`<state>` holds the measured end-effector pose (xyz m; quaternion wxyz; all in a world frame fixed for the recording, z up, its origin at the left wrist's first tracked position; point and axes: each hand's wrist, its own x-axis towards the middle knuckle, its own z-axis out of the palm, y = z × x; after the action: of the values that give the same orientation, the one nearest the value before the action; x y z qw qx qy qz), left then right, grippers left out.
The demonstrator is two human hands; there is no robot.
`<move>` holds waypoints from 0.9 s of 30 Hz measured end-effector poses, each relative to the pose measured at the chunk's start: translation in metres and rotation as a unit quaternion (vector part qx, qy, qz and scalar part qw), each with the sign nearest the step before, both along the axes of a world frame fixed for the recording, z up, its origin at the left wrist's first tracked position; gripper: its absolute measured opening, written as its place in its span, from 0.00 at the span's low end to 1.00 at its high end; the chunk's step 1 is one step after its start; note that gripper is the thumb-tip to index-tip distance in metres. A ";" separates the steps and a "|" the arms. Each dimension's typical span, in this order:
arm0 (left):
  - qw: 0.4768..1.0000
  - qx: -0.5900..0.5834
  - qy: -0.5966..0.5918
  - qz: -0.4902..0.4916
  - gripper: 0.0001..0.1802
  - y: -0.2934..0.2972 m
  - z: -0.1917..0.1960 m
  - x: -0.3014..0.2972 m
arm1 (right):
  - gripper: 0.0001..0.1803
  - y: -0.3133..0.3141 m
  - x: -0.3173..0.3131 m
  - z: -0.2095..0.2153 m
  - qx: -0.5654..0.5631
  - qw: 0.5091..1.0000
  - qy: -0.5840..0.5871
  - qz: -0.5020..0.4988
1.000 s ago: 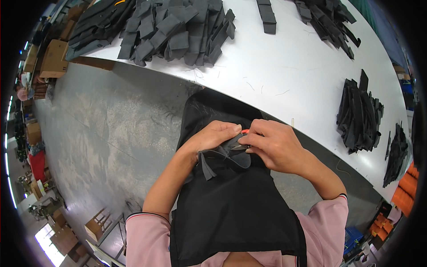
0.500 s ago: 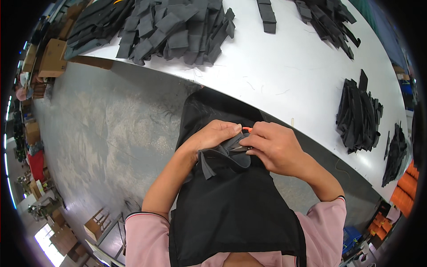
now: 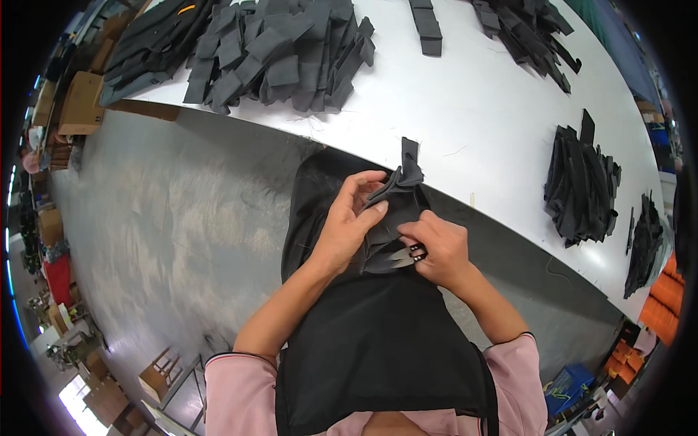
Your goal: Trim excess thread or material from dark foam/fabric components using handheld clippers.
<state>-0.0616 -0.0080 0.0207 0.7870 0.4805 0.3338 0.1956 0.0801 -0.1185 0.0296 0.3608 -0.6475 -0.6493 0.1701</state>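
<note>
Over my lap, my left hand (image 3: 342, 229) pinches a dark grey fabric strip (image 3: 389, 214) between thumb and fingers. The strip is folded and looped, and its far end (image 3: 410, 151) rises over the table edge. My right hand (image 3: 442, 251) is closed around a small pair of thread snips (image 3: 401, 259). Their metal blades stick out leftward beside the lower part of the strip; the grip is mostly hidden in my palm. A black apron (image 3: 378, 341) lies under both hands.
Ahead, a white table (image 3: 465, 109) slants down to the right. On it lie a large heap of grey fabric pieces (image 3: 280, 58), folded dark cloth (image 3: 156, 47), and strip bundles (image 3: 582, 185). Cardboard boxes (image 3: 81, 104) stand at left, a blue crate (image 3: 569, 389) at lower right.
The strip has been turned and raised, its end now pointing toward the table. My left hand has opened wider around it. My right hand moved slightly down; the orange bit between my hands no longer shows.
</note>
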 end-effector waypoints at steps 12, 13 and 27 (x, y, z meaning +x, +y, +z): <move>0.979 -0.123 0.006 0.164 0.29 -0.017 0.000 -0.002 | 0.19 0.026 -0.006 0.011 -0.062 0.969 0.215 -0.101; 0.980 -0.096 0.024 0.171 0.28 -0.016 -0.001 0.000 | 0.21 0.019 -0.007 0.023 -0.093 0.969 0.199 -0.115; 0.982 0.018 0.055 0.179 0.27 -0.013 -0.001 0.004 | 0.18 0.017 -0.012 0.031 -0.059 0.987 -0.138 -0.052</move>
<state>-0.0574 -0.0209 0.0192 0.7112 0.4370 0.4532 0.3127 0.0677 -0.1015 0.0611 0.2373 -0.7179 -0.6470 0.0986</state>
